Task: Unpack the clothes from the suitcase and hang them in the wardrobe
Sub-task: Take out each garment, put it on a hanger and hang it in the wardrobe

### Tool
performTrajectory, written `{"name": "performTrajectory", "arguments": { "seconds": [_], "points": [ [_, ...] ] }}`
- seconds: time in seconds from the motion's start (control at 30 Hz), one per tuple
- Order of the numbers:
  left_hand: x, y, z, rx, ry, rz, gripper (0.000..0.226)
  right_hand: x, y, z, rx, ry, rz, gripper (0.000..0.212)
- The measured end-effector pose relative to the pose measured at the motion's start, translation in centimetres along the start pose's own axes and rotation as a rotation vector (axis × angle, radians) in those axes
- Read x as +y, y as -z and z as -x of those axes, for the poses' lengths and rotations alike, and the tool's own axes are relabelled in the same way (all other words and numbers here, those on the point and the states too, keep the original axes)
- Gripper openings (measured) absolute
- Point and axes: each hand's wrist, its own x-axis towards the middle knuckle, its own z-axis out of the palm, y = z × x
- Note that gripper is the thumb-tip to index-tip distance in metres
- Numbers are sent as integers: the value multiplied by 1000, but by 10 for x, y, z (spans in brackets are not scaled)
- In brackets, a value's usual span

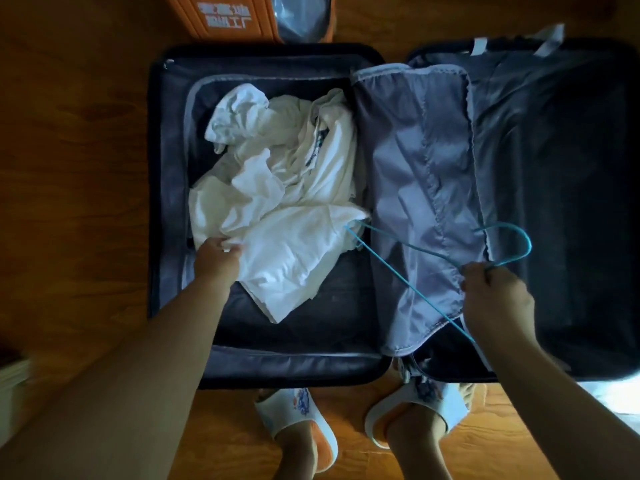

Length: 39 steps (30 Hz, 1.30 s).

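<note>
A dark suitcase [166, 188] lies open flat on the wooden floor. Its left half holds a crumpled heap of white and cream clothes [287, 174]. My left hand [218, 258] pinches the near edge of a white garment [291, 258] at the front of the heap. My right hand [495, 292] grips a thin blue wire hanger [415, 251] just below its hook, over the grey lining flap [415, 168]. One end of the hanger reaches under the edge of the white garment. The wardrobe is not in view.
An orange box [221, 19] with white lettering stands beyond the suitcase's far edge. My feet in white slippers [298, 420] stand at the near edge. The suitcase's right half [568, 188] is dark and shows no clothes. White straps [550, 39] stick out at its far side.
</note>
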Motion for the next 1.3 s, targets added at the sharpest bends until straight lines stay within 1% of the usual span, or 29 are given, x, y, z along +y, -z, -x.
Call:
{"name": "performTrajectory", "arguments": {
  "seconds": [0.07,0.13,0.2,0.23,0.3,0.37,0.43,0.47,0.5,0.53,0.57,0.6,0.63,0.7,0.77,0.8,0.83,0.87,0.9,0.93,0.97,1.0,1.07,1.13,1.17,1.2,1.23,1.27,1.3],
  "points": [
    [-6,-3,21,17,-103,-98,27,6,-1,3,2,-15,-12,40],
    [-12,-1,59,10,-215,-108,17,8,3,12,-12,-37,-32,40],
    [-12,11,115,-18,-461,-147,7,5,13,33,-50,-46,-44,41],
    [-11,20,145,-34,-608,-173,9,2,20,46,-74,-29,-55,41],
    [-1,49,210,-103,-864,-231,21,-1,40,75,-103,9,-82,40],
    [10,80,267,-194,-1021,-295,39,-1,67,107,-91,34,-121,40],
    [19,115,316,-256,-1031,-363,59,-4,103,140,-70,46,-174,31],
    [30,133,335,-271,-1033,-386,62,-5,123,156,-68,58,-215,23],
    [47,158,356,-273,-1021,-396,56,-10,153,177,-65,66,-263,19],
    [60,171,362,-240,-999,-415,43,-9,161,185,-69,100,-270,19],
    [79,199,377,-244,-950,-396,28,-11,185,200,-61,124,-282,22],
    [98,231,393,-235,-952,-321,14,-14,215,219,-54,163,-309,24],
    [115,260,409,-241,-985,-267,7,-18,244,237,-48,194,-358,27],
    [147,318,450,-236,-1052,-132,13,-25,303,273,-57,256,-428,33],
    [177,372,491,-228,-1112,-87,20,-32,356,298,-111,314,-510,34],
    [192,399,512,-226,-1176,-85,18,-36,379,307,-132,349,-557,34],
    [202,424,530,-188,-1279,-101,14,-40,401,314,-143,387,-580,34],
    [211,449,547,-106,-1386,-140,12,-42,421,321,-154,428,-610,34],
    [217,473,565,-15,-1442,-181,11,-43,440,326,-161,475,-625,32],
    [218,494,582,19,-1417,-187,12,-45,458,333,-175,508,-642,30],
    [219,513,600,-21,-1339,-147,14,-46,474,337,-189,547,-651,29],
    [218,527,618,-119,-1245,-69,13,-46,489,344,-207,582,-673,29],
    [215,543,651,-330,-1070,229,9,-41,511,356,-247,649,-688,26],
    [209,547,675,-466,-908,588,9,-33,525,367,-289,683,-691,23],
    [206,549,684,-499,-862,721,16,-30,531,370,-304,697,-693,21],
    [204,552,693,-520,-836,790,22,-29,538,376,-306,716,-690,20],
    [203,556,701,-551,-827,830,22,-27,545,381,-299,742,-670,20],
    [202,561,709,-584,-829,844,19,-28,552,387,-293,766,-650,19],
    [202,565,720,-617,-834,847,10,-29,559,391,-289,792,-636,19]
  ]
}}
